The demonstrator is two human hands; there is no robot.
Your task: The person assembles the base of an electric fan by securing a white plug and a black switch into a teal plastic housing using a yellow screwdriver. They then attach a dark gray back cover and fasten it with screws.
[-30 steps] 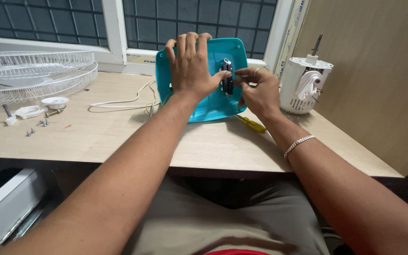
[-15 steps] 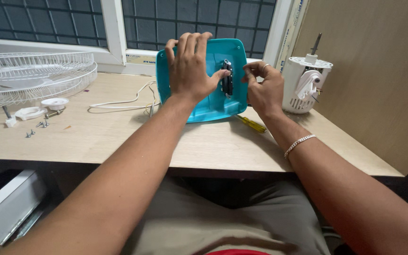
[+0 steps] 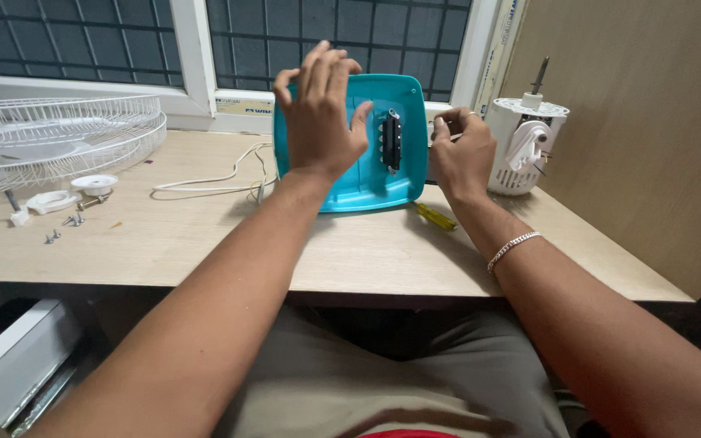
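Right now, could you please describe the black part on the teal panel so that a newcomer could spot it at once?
Start at the wooden desk under the window, where a teal plastic panel stands on edge. The left hand is against its left half; the right hand is at its right edge. The black switch block sits upright between them, the only dark, narrow piece on that teal surface.

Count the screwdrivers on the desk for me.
1. A yellow-handled screwdriver lies on the desk just in front of the teal fan base, beside the right hand. Its tip is hidden under the base; others may be hidden behind it.
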